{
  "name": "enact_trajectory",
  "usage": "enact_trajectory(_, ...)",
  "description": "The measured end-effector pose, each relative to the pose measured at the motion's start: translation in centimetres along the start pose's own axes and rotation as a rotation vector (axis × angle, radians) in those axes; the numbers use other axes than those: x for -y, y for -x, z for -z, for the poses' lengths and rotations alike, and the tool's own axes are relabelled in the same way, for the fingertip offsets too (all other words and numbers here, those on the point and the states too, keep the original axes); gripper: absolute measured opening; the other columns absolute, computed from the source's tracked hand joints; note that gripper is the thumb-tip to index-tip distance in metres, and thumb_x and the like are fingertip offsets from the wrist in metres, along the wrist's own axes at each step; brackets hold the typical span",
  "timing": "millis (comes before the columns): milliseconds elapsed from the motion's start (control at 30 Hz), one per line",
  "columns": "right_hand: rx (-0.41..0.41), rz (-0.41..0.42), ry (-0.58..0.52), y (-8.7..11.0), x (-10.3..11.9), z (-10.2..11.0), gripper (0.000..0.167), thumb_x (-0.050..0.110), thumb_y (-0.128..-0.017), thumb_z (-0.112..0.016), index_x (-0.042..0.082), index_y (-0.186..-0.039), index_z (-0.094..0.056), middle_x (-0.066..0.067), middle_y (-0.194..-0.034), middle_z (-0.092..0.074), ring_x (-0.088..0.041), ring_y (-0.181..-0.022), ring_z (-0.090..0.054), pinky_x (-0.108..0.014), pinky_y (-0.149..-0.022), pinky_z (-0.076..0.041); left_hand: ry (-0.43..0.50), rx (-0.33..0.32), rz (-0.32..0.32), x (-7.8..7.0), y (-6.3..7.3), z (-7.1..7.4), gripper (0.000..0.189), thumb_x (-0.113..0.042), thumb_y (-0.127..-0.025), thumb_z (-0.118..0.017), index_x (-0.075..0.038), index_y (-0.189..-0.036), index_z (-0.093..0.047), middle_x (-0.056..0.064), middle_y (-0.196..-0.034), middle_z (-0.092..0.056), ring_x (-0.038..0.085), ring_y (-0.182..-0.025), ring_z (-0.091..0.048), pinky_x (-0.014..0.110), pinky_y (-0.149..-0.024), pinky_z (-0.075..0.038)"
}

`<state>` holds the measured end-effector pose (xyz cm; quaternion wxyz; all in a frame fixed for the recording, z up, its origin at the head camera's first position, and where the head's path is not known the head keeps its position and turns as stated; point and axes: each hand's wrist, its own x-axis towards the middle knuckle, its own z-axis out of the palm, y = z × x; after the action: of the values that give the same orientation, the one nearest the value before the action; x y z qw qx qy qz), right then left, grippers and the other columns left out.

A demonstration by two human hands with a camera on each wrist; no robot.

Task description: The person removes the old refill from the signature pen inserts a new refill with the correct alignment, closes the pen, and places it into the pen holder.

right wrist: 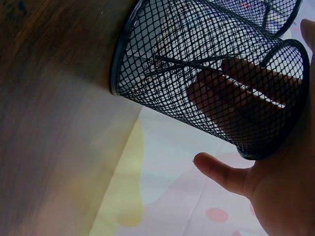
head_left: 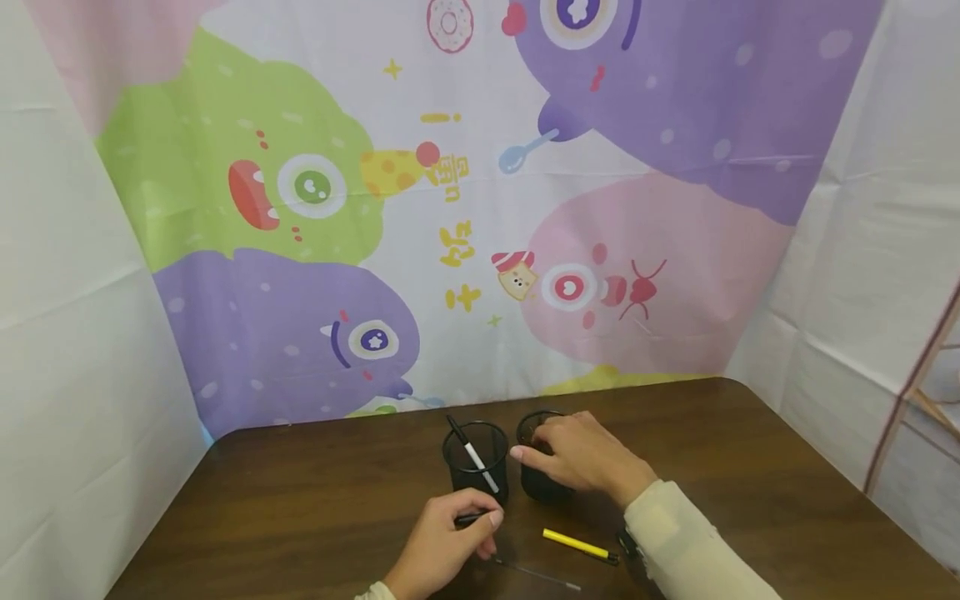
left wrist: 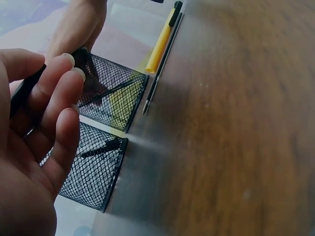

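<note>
Mesh cups [head_left: 461, 479]: 2; left hand [head_left: 446, 533] pinches 1 black piece [left wrist: 24, 92]; right hand [head_left: 583, 454] extends fingers inside 1 cup.

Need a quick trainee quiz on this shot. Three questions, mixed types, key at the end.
1. True or false: the yellow barrel lies on the table.

2. Multiple choice. Where are the fingers, thumb aside, of the right hand?
A) Around the white-and-black marker
B) Inside a black mesh cup
C) On the wall hanging

3. Open: what is the left hand holding?

Key: 1. True. 2. B; the right wrist view shows them through the mesh. 3. A slim black piece, partly hidden by that hand.
</note>
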<state>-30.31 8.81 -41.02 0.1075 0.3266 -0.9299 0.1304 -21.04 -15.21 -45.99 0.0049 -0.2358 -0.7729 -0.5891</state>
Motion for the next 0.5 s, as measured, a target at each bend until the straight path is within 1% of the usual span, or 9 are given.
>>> enact_trajectory(67,0.004,-0.015,0.006,0.03,0.04,0.04,0.074,0.074,-0.096,-0.036,0.013,-0.102,-0.077,0.005,-0.099,-0.073,-0.011,-0.093,-0.067,-0.048,-0.098,-0.046,0.013,0.001,0.0,-0.12,-0.05,-0.03,0.024,-0.024,-0.098,-0.068,-0.001,-0.103,-0.07,0.003,-0.071,-0.069,0.015,-0.06,-0.067,0.036,-0.06,-0.06)
enact_trajectory(133,0.004,-0.021,0.007,0.03,0.09,0.1,0.073,0.073,-0.096,-0.038,0.012,-0.102,-0.077,0.005,-0.099,-0.074,-0.012,-0.093,-0.067,-0.051,-0.098,-0.045,0.023,0.001,-0.003,-0.18,-0.1,-0.05,0.022,-0.022,-0.098,-0.067,-0.001,-0.103,-0.069,0.006,-0.072,-0.07,0.015,-0.061,-0.067,0.035,-0.06,-0.06)
enact_trajectory(300,0.002,-0.009,0.009,0.09,0.2,0.14,0.068,0.07,-0.097,-0.043,0.012,-0.094,-0.078,0.007,-0.088,-0.072,-0.009,-0.081,-0.065,-0.051,-0.091,-0.048,0.03,0.002,0.012,0.15,-0.2,-0.13,0.016,-0.018,-0.098,-0.066,-0.003,-0.103,-0.07,0.008,-0.074,-0.07,0.015,-0.061,-0.067,0.035,-0.059,-0.06)
enact_trajectory(433,-0.005,-0.007,0.009,0.1,0.24,0.05,0.067,0.069,-0.096,-0.045,0.012,-0.092,-0.078,0.007,-0.086,-0.071,-0.008,-0.079,-0.064,-0.051,-0.09,-0.048,0.026,0.0,0.008,0.23,-0.18,-0.17,0.011,-0.014,-0.098,-0.065,-0.004,-0.101,-0.07,0.008,-0.072,-0.069,0.014,-0.06,-0.066,0.034,-0.058,-0.06)
enact_trajectory(500,-0.006,-0.01,0.012,0.09,0.25,0.02,0.068,0.07,-0.096,-0.045,0.012,-0.093,-0.078,0.006,-0.088,-0.072,-0.009,-0.08,-0.065,-0.05,-0.091,-0.048,0.025,-0.001,0.005,0.22,-0.14,-0.18,0.011,-0.013,-0.098,-0.066,-0.003,-0.101,-0.07,0.008,-0.072,-0.069,0.014,-0.06,-0.066,0.034,-0.058,-0.06)
